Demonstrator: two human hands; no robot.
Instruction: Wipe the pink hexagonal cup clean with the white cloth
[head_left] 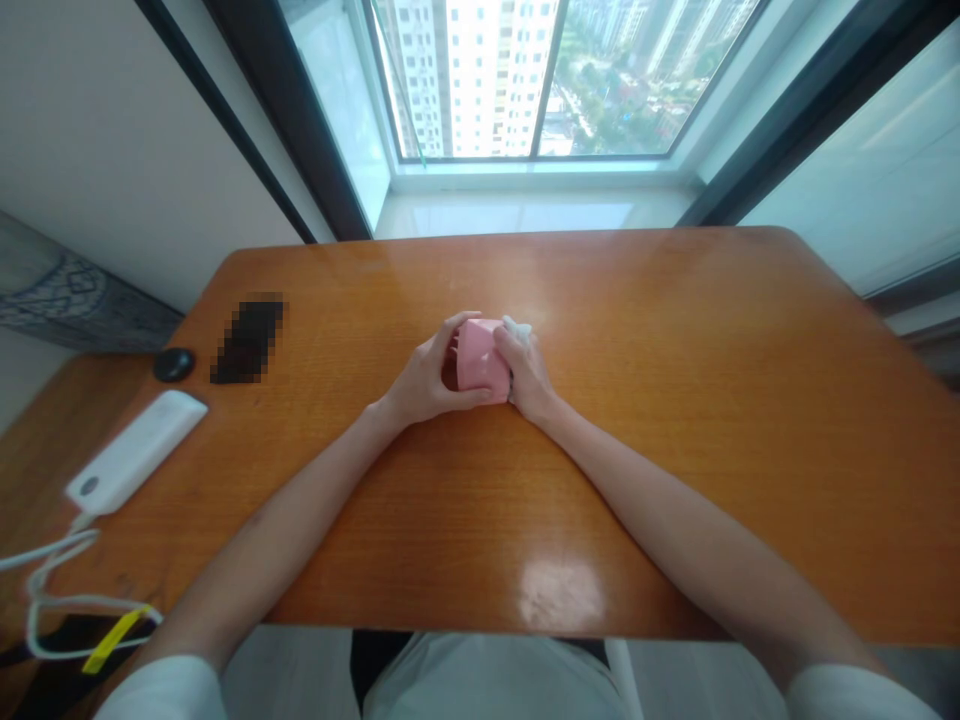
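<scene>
1. Left hand [427,375] curled round the left side of the pink cup-shaped piece [480,360], fingers over its top, thumb across its near side.
2. Right hand [527,375] closed against the piece's right side, pressing in. White scrap [517,328] sticks out past its fingers; unclear what it is.
3. Piece sits near mid-tabletop [637,480], well apart from every edge. Contact with the wood: cannot tell.
4. Tabletop runs a long way right of the hands; far edge lies beyond them, below the window [525,100].
5. Left side, well off the hands: white power bank [135,452], its white cable [52,590] going over the edge, black round puck [174,365], pixelated object [247,340].
</scene>
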